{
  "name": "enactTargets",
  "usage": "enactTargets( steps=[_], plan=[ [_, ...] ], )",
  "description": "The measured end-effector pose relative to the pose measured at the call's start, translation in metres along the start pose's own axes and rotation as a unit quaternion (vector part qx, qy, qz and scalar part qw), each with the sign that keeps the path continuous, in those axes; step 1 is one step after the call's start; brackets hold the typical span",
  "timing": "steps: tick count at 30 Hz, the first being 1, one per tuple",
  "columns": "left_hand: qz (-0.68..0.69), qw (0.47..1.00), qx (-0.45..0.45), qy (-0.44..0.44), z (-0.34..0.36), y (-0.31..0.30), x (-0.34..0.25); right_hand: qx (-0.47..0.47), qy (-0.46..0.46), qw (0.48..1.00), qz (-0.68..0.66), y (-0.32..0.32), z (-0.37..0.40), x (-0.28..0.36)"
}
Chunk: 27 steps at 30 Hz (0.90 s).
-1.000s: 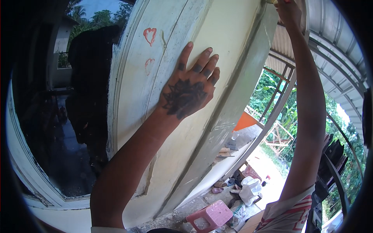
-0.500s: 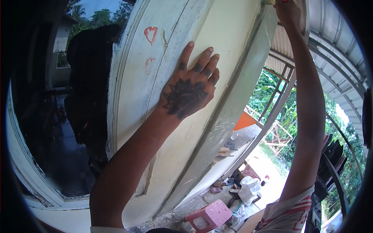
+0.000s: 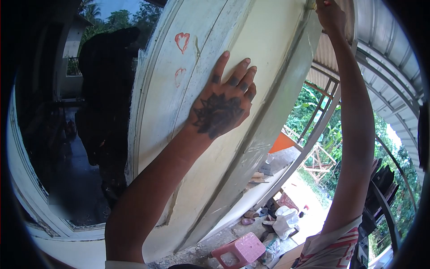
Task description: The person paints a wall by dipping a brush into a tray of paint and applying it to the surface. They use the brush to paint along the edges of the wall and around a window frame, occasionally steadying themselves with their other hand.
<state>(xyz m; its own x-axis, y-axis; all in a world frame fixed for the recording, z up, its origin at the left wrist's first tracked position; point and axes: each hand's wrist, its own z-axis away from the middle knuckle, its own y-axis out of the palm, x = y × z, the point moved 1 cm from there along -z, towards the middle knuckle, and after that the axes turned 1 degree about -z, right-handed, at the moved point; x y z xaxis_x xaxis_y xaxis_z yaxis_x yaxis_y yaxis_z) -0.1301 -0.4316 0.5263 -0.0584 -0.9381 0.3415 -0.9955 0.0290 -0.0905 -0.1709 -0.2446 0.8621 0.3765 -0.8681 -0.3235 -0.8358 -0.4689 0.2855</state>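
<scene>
My left hand [image 3: 221, 105], dark tattoos on its back and fingers, lies flat with fingers spread on the cream wall panel [image 3: 264, 40]. Beside it, two red hearts [image 3: 182, 42] are drawn on the whitish window frame [image 3: 156, 89]. High at the top edge, my right hand [image 3: 332, 19] has its fingers curled closed near the upper end of the grey-green corner post [image 3: 286, 85]. A small red bit shows at those fingers; what they hold is cut off by the view's edge, and I cannot tell its kind.
Dark window glass [image 3: 94, 179] fills the left side. Below stands a pink stool [image 3: 242, 250], with a white plastic bag [image 3: 285, 222] and several shoes [image 3: 248, 217] on the floor behind it. A ledge [image 3: 284, 161] and metal roofing [image 3: 389, 40] are at the right.
The wall, window frame and left hand have shifted slightly right and down in view. My left hand stays flat on the panel; the right remains at the top with fingers curled.
</scene>
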Motion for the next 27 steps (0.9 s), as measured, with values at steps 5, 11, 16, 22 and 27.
enactTargets(
  steps=[5, 11, 16, 22, 27],
  plan=[
    [-0.002, 1.000, -0.005, 0.001, 0.000, -0.001, 0.001, 0.174, 0.009, 0.981, 0.081, 0.017, -0.017, -0.035],
    [-0.003, 1.000, 0.005, 0.005, 0.000, -0.002, 0.000, 0.074, 0.030, 0.997, -0.024, -0.003, -0.007, 0.007],
    [0.002, 1.000, 0.001, 0.002, 0.001, -0.002, 0.001, 0.077, -0.003, 0.996, -0.034, 0.005, -0.002, -0.004],
    [0.007, 1.000, -0.003, 0.006, 0.001, 0.002, 0.001, 0.207, 0.138, 0.966, -0.063, -0.018, -0.007, 0.021],
    [0.015, 0.998, -0.053, 0.013, 0.001, -0.001, 0.001, 0.159, 0.140, 0.976, -0.059, -0.017, -0.007, 0.023]
  ],
)
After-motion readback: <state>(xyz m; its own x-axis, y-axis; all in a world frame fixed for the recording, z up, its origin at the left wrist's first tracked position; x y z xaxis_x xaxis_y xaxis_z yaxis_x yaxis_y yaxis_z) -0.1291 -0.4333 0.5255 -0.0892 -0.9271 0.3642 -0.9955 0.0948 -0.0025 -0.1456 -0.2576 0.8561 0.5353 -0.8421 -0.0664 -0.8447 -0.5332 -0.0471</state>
